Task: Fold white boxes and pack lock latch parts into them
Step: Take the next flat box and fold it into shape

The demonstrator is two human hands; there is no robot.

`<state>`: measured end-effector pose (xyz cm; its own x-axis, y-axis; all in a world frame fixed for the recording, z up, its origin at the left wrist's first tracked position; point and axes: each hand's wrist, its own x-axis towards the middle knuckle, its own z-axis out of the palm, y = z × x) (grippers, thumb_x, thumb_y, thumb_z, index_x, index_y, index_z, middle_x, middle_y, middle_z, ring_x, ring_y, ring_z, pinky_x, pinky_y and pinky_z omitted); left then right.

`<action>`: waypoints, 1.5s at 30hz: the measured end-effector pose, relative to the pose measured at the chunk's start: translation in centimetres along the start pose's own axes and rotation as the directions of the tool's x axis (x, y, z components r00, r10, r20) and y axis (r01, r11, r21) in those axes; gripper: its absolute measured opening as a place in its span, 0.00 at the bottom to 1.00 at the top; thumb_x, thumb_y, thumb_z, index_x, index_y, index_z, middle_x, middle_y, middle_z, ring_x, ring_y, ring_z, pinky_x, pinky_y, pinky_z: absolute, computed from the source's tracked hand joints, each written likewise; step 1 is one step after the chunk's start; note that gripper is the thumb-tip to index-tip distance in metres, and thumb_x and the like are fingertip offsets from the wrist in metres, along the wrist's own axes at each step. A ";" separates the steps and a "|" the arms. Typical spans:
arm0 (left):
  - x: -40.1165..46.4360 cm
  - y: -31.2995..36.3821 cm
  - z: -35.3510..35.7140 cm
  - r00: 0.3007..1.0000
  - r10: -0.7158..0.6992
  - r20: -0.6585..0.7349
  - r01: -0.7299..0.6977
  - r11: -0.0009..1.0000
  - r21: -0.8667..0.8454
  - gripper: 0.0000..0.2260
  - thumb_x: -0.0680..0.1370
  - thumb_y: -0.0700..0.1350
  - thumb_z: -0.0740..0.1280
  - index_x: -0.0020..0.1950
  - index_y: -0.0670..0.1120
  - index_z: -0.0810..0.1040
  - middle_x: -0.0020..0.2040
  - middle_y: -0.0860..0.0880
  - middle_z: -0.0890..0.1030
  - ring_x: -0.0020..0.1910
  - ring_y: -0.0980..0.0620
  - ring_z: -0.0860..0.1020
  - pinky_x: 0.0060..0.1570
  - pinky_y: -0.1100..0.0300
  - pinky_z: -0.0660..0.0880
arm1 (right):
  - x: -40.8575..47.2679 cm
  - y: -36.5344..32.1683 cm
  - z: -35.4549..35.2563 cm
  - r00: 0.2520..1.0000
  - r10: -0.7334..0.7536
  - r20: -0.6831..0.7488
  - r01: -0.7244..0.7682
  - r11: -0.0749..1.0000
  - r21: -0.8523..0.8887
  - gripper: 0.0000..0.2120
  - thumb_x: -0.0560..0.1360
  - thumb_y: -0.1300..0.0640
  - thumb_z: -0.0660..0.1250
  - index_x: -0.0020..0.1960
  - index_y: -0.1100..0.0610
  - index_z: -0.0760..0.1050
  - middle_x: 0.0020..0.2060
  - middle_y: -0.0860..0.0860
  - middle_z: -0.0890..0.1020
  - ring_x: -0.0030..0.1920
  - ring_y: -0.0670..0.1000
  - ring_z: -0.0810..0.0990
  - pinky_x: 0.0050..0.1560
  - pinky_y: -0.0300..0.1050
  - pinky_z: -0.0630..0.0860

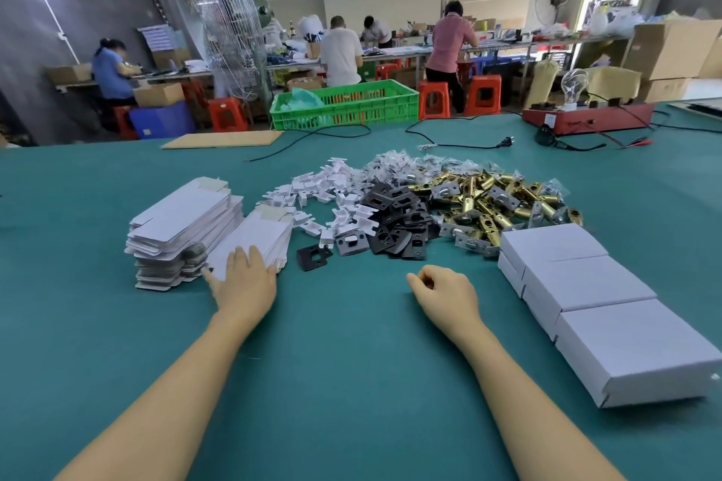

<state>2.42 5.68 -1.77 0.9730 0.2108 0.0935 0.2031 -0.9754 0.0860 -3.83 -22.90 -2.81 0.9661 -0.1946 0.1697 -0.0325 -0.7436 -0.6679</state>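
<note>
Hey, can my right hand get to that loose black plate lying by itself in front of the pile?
Probably yes. The right hand holds nothing, fingers loosely curled, and only bare green mat lies between it and the single black plate. The left hand, resting on the flat box blanks, is not in the way.

On the table (351,363), flat box blanks (183,223) are sitting at centre left, with your left hand (244,281) lying on their near edge. Latch parts (496,203) are lying at centre, folded boxes (609,308) are standing at lower right, and a crate (345,103) is sitting behind.
</note>
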 end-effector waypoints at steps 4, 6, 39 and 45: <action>-0.6 -0.7 0.5 0.993 0.071 -0.098 -0.065 0.996 0.064 0.23 0.85 0.52 0.49 0.75 0.39 0.62 0.77 0.42 0.63 0.76 0.46 0.62 0.75 0.48 0.52 | 0.0 0.0 0.1 1.000 0.003 0.003 -0.003 1.000 0.007 0.16 0.78 0.49 0.61 0.34 0.54 0.69 0.30 0.47 0.74 0.34 0.48 0.71 0.33 0.43 0.64; -1.2 -0.6 0.6 0.979 0.092 -0.182 -0.091 0.996 0.011 0.19 0.85 0.50 0.53 0.68 0.37 0.69 0.69 0.40 0.73 0.68 0.42 0.70 0.70 0.50 0.60 | 0.0 0.0 0.1 1.000 0.008 0.005 -0.008 1.000 0.009 0.16 0.78 0.49 0.61 0.34 0.54 0.69 0.30 0.46 0.74 0.34 0.48 0.71 0.33 0.43 0.64; -8.8 9.4 1.1 0.942 0.328 0.076 0.041 0.112 -0.993 0.27 0.68 0.42 0.71 0.63 0.62 0.70 0.52 0.51 0.85 0.51 0.52 0.83 0.51 0.58 0.79 | -0.1 -0.5 -0.2 0.996 0.035 0.078 -0.079 0.725 0.684 0.14 0.77 0.58 0.67 0.61 0.51 0.69 0.41 0.49 0.85 0.39 0.44 0.83 0.36 0.36 0.75; -9.3 9.8 1.0 0.953 0.296 -0.063 -0.131 0.214 -0.968 0.25 0.79 0.34 0.65 0.62 0.64 0.71 0.55 0.67 0.80 0.54 0.69 0.77 0.48 0.76 0.71 | -0.2 -0.6 0.3 0.990 -0.073 0.125 -0.018 0.794 0.607 0.40 0.64 0.54 0.77 0.69 0.39 0.58 0.51 0.44 0.79 0.51 0.43 0.79 0.47 0.38 0.75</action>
<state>-4.53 -5.91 -2.83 0.9806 -0.0842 0.1770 -0.1894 -0.1736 0.9664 -3.94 -22.24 -2.65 0.9903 -0.0586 0.1263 0.1124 -0.1987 -0.9736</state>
